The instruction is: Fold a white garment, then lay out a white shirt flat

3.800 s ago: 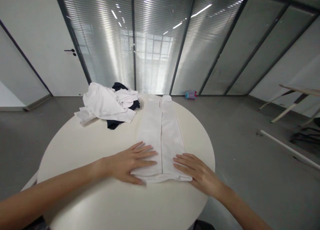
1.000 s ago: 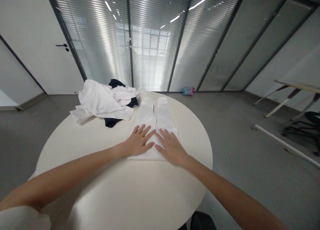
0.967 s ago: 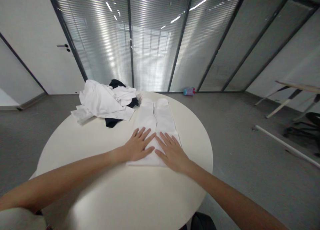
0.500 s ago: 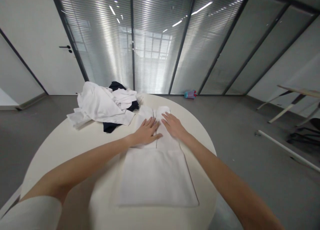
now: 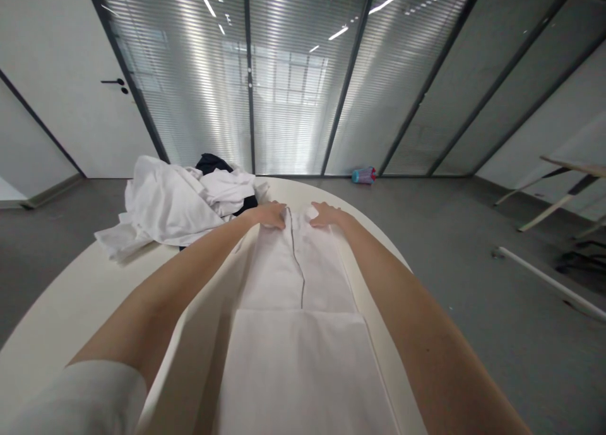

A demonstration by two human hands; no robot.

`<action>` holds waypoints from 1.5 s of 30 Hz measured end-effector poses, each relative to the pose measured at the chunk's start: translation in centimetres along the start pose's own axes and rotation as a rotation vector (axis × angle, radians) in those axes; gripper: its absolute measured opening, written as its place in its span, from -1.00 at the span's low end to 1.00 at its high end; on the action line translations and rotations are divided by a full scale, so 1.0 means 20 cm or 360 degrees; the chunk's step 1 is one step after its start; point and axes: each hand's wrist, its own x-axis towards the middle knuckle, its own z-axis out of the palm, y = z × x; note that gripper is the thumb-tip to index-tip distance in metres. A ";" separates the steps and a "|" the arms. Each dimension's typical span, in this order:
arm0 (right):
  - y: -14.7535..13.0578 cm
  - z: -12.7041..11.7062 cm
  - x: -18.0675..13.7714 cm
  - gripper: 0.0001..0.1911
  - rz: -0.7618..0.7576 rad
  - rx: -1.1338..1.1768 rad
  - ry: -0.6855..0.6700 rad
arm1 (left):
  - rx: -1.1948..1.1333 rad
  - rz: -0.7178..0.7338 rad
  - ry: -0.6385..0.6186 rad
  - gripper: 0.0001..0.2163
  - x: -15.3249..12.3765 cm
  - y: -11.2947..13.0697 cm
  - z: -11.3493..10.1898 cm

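Observation:
A folded white garment [image 5: 296,365] lies lengthwise on a round white table [image 5: 52,315]. Its upper part has two flaps that meet along a dark middle line, and its near part is a broad flat panel. My left hand [image 5: 269,214] holds the far end left of that line, thumb on top and fingers bent over the edge. On the other side, my right hand [image 5: 328,214] grips the far right corner in the same way. The fingertips of both hands are partly hidden.
A crumpled heap of white clothes [image 5: 163,201] with dark cloth [image 5: 213,163] in it sits at the table's left. Behind stands a glass partition [image 5: 293,107] with blinds. A blue and red object [image 5: 363,175] lies on the floor, and another table [image 5: 575,168] stands at right.
Both hands have slid forward from flat on the garment's upper part to its far end and closed there. My view has moved closer over the table.

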 end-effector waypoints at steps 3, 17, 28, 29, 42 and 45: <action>0.00 -0.01 0.05 -0.21 -0.0028 -0.0033 -0.0038 | 0.0035 -0.0030 -0.0058 -0.33 0.06 0.00 -0.03; -0.08 -0.04 -0.79 -0.82 -0.0262 -0.0310 0.1036 | 0.0447 0.0122 0.0838 -0.76 -0.61 0.42 -0.12; -0.16 0.35 -1.12 -0.76 -0.0402 -0.0410 0.0953 | 0.0361 0.0230 0.0722 -0.74 -0.92 0.47 0.27; -0.15 0.35 -1.11 -0.78 -0.0453 -0.0398 0.0941 | 0.0370 0.0256 0.0719 -0.76 -0.93 0.47 0.26; -0.10 0.25 -1.10 -0.62 -0.0659 0.0312 0.0685 | -0.0113 0.0462 0.0409 -0.64 -0.91 0.43 0.09; -0.16 0.21 -1.01 -0.53 -0.0540 0.0421 0.0775 | -0.0198 0.0377 0.0672 -0.66 -0.82 0.46 0.08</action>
